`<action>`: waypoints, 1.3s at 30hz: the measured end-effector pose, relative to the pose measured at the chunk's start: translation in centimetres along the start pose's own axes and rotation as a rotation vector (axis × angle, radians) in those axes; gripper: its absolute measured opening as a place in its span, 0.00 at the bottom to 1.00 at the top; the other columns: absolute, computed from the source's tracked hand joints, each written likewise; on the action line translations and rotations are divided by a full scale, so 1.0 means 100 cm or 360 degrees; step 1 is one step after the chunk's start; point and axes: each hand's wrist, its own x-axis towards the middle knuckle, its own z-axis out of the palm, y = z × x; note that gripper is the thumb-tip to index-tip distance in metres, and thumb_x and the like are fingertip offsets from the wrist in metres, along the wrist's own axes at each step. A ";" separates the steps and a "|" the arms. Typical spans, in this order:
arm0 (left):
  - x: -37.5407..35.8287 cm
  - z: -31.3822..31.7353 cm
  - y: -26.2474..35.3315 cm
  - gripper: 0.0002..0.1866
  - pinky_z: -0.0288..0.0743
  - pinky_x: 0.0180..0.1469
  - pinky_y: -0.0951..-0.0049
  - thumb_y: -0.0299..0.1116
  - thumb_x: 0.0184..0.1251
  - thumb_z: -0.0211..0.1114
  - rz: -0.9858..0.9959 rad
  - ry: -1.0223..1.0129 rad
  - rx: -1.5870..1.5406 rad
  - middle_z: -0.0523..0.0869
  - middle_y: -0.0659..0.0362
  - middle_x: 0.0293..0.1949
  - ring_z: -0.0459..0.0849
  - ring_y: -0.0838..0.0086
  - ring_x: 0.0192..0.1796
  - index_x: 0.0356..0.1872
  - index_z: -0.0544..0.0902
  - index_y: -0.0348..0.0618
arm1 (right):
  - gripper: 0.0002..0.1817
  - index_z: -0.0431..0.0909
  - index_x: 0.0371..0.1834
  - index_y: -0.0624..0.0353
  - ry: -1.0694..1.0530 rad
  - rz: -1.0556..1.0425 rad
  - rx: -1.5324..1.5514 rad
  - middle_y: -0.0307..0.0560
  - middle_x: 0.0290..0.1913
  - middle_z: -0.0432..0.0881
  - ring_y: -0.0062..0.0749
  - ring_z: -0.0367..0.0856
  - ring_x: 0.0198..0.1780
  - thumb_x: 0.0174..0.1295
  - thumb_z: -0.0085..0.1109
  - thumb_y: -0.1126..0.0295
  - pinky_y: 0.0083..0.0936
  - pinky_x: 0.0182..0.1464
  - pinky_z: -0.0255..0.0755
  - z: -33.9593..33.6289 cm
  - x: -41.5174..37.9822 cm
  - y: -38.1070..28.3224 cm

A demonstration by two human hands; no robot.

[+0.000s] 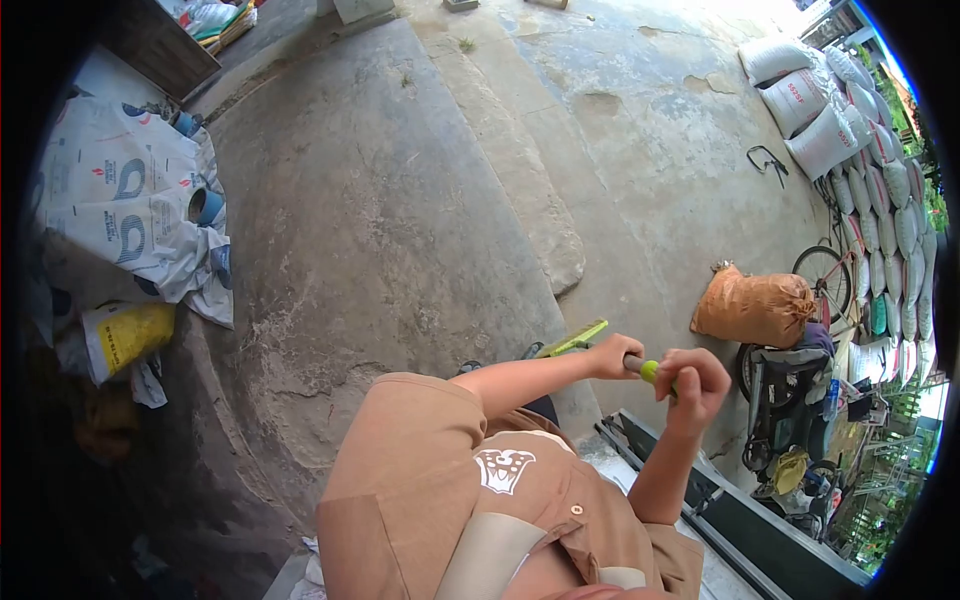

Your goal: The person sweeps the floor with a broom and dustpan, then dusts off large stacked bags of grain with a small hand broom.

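Observation:
A broom with a lime-green head (pixel 578 339) and a thin grey handle (pixel 633 363) is held across in front of my body. My left hand (pixel 611 356) is closed round the handle, between the head and a bright green grip piece (pixel 650 371). Higher up, at the green piece near the handle's end, my right hand (pixel 697 386) is closed with the fingers curled. The broom head is low, close to the concrete floor (pixel 390 220), beyond my left forearm. My left hand hides part of the handle.
An orange sack (pixel 752 306) stands at the right by a bicycle wheel (pixel 823 278) and a parked motorbike (pixel 785 400). White sacks (pixel 825 140) are stacked behind. On the left lies a white printed sheet (pixel 125 190) with a yellow bag (pixel 130 338). A dark metal-framed panel (pixel 740 520) is beside me.

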 end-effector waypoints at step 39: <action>0.093 -0.333 -0.102 0.10 0.71 0.36 0.64 0.37 0.47 0.61 -0.0523 0.0018 0.0899 0.79 0.50 0.27 0.78 0.56 0.34 0.22 0.76 0.40 | 0.11 0.72 0.20 0.61 -0.0474 0.0742 0.0078 0.34 0.16 0.71 0.13 0.65 0.17 0.58 0.55 0.69 0.12 0.19 0.58 0.125 0.216 0.185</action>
